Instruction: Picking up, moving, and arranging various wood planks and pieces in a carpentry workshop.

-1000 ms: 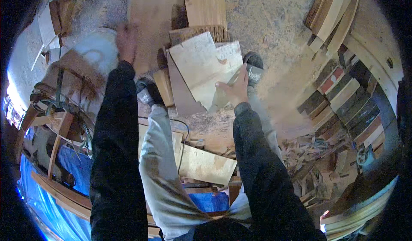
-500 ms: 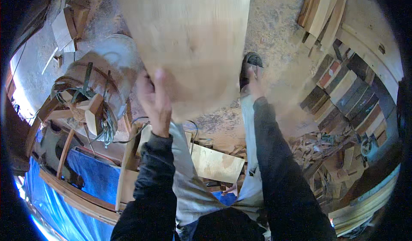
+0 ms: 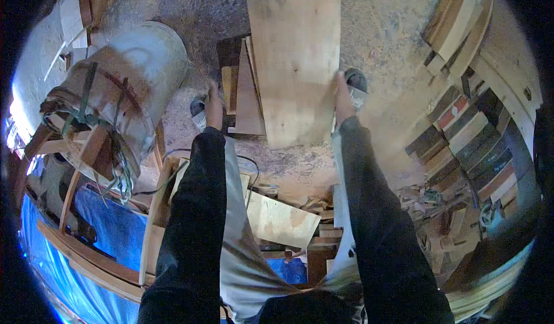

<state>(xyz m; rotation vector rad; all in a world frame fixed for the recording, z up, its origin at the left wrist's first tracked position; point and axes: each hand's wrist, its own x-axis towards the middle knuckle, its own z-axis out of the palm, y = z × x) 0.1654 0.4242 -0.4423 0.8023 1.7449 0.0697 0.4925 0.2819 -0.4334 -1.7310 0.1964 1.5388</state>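
A broad, pale wooden board (image 3: 297, 64) lies in front of me between my feet, over other wood pieces. My right hand (image 3: 344, 98) is at the board's right edge, with fingers stretched along it; whether it presses on the edge I cannot tell. Apart from the board, my left hand (image 3: 214, 106) hangs beside my left shoe (image 3: 198, 113), fingers pointing forward and holding nothing that I see. Between that hand and the board, a narrower brown board (image 3: 248, 102) and a small yellowish block (image 3: 229, 87) show at the left.
A large dusty drum (image 3: 124, 64) with straps and wood pieces stands at the left. Stacked wood blocks (image 3: 461, 133) and long offcuts (image 3: 456, 24) lie at the right. Near my legs is a pale plywood piece (image 3: 280, 220). Blue sheeting (image 3: 109, 226) spreads at the lower left.
The board has gone down and away from me, onto the other wood pieces. My left hand has come off it and moved forward. My right hand now lies at its right edge.
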